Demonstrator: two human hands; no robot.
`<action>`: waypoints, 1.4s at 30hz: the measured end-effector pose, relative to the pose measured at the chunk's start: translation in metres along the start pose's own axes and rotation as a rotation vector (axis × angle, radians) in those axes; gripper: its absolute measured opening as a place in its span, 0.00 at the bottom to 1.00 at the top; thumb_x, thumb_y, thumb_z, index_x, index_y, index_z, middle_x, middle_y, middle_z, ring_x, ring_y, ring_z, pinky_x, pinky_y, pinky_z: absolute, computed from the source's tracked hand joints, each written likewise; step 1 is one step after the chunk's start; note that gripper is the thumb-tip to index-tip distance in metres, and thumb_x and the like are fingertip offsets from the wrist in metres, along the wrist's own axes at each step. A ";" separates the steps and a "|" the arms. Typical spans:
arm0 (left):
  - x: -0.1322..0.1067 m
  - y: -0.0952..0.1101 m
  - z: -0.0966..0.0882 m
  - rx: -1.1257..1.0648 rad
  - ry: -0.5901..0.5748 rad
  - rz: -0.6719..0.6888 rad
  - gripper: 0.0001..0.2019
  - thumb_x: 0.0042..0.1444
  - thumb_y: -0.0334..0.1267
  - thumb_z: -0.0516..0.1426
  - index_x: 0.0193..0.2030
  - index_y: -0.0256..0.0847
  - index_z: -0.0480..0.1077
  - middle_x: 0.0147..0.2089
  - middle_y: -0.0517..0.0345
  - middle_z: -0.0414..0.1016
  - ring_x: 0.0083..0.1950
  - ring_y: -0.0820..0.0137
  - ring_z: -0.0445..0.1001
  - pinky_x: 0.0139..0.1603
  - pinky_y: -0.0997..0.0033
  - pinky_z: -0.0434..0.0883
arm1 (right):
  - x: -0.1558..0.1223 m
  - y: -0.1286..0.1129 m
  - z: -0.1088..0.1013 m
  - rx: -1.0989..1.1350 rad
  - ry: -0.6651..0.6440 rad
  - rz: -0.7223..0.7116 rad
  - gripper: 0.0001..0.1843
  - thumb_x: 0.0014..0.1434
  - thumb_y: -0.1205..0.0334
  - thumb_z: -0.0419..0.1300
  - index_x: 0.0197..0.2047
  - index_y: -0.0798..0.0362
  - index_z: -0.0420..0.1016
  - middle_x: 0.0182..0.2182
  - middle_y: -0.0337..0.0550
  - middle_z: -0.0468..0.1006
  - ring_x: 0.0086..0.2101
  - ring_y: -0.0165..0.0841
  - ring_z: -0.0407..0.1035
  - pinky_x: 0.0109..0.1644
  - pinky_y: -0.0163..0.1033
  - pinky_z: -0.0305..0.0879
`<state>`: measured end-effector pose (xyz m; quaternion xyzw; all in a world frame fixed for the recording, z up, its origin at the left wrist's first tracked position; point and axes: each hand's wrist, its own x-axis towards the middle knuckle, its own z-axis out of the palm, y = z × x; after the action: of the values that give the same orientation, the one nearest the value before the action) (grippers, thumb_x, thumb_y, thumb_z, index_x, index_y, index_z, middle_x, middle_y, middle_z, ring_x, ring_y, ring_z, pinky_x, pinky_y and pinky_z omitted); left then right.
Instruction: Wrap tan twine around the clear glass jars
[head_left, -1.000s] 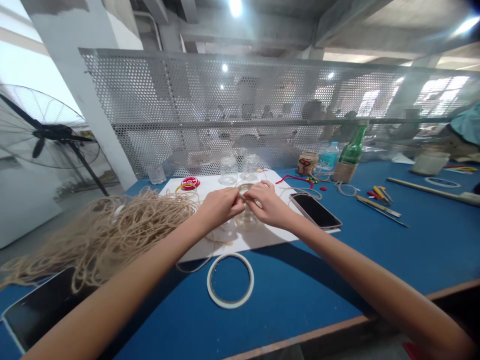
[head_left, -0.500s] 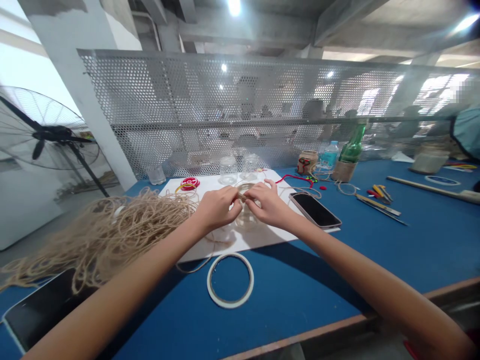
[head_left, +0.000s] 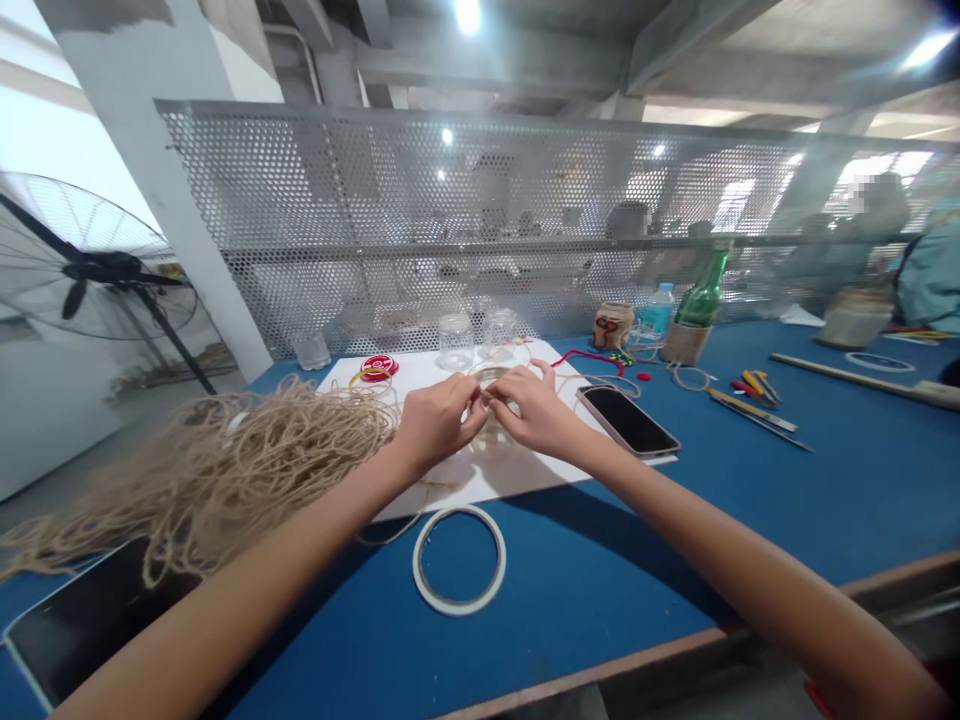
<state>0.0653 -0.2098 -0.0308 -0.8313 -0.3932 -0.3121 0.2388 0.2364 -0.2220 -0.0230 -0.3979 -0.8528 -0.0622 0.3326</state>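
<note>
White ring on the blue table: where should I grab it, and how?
I'd pinch the white ring by its near rim, coming from the table's front edge, thumb in the hole. It lies flat with a wide open middle, and nothing covers that side.

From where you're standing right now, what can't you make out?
All in the head view:
- What the left hand and right hand pinch: too small, partly covered by them.
- Glass jar: part of its rim is hidden by the hands.
- Dark flat panel: partly under the twine pile and left forearm.
- Red spool: markings too small.
- Fan: cut off by the left edge.
</note>
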 end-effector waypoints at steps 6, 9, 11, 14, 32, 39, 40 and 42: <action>0.005 -0.011 0.002 -0.127 0.005 -0.228 0.05 0.52 0.36 0.50 0.29 0.40 0.64 0.27 0.60 0.69 0.28 0.74 0.63 0.27 0.75 0.54 | 0.000 0.001 0.000 -0.006 -0.009 0.005 0.07 0.58 0.65 0.50 0.33 0.52 0.68 0.33 0.41 0.74 0.41 0.35 0.65 0.56 0.54 0.37; 0.009 -0.026 0.005 -0.219 -0.031 -0.352 0.05 0.51 0.36 0.50 0.27 0.40 0.63 0.25 0.62 0.67 0.27 0.73 0.63 0.27 0.75 0.55 | -0.001 0.000 -0.001 0.003 -0.012 0.008 0.06 0.58 0.65 0.50 0.34 0.52 0.68 0.34 0.41 0.74 0.42 0.35 0.65 0.57 0.55 0.36; 0.011 -0.036 0.007 -0.267 -0.046 -0.410 0.05 0.50 0.37 0.49 0.27 0.40 0.62 0.24 0.62 0.66 0.26 0.73 0.63 0.27 0.75 0.55 | -0.001 0.000 -0.002 0.007 -0.020 0.009 0.07 0.58 0.65 0.50 0.34 0.52 0.68 0.33 0.41 0.74 0.42 0.35 0.64 0.57 0.55 0.36; 0.011 -0.052 0.008 -0.285 -0.027 -0.511 0.05 0.49 0.37 0.49 0.26 0.40 0.62 0.24 0.62 0.65 0.27 0.72 0.64 0.27 0.75 0.55 | 0.000 0.000 -0.002 0.014 -0.027 0.008 0.08 0.58 0.66 0.49 0.34 0.52 0.68 0.33 0.41 0.74 0.42 0.35 0.65 0.56 0.56 0.36; 0.023 -0.005 -0.029 -0.316 -0.091 -0.019 0.11 0.58 0.34 0.46 0.37 0.39 0.69 0.40 0.54 0.69 0.46 0.66 0.65 0.48 0.67 0.63 | 0.000 0.039 -0.035 0.341 0.169 0.158 0.17 0.61 0.63 0.45 0.49 0.50 0.69 0.50 0.44 0.71 0.52 0.35 0.61 0.59 0.48 0.52; 0.029 -0.017 -0.010 -0.622 -0.128 -0.279 0.16 0.62 0.41 0.42 0.49 0.37 0.64 0.49 0.49 0.69 0.52 0.65 0.65 0.54 0.62 0.60 | 0.009 0.084 0.014 0.830 -0.134 0.374 0.26 0.52 0.77 0.48 0.52 0.48 0.68 0.56 0.40 0.67 0.56 0.31 0.60 0.60 0.44 0.53; 0.030 -0.023 -0.003 -0.691 -0.170 -0.391 0.18 0.62 0.44 0.41 0.50 0.37 0.63 0.48 0.49 0.69 0.51 0.64 0.66 0.53 0.61 0.61 | 0.014 0.086 0.018 0.900 -0.168 0.364 0.25 0.53 0.77 0.49 0.50 0.47 0.69 0.55 0.40 0.68 0.54 0.31 0.61 0.60 0.43 0.54; 0.033 -0.035 0.009 -0.875 -0.309 -0.575 0.20 0.62 0.48 0.39 0.51 0.38 0.61 0.46 0.48 0.71 0.47 0.64 0.70 0.49 0.60 0.64 | 0.024 0.087 0.024 1.015 -0.250 0.358 0.20 0.55 0.74 0.51 0.48 0.48 0.71 0.51 0.40 0.72 0.50 0.30 0.65 0.56 0.41 0.58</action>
<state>0.0568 -0.1675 -0.0080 -0.7482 -0.4684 -0.3736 -0.2851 0.2757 -0.1386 -0.0406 -0.3308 -0.7278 0.4617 0.3842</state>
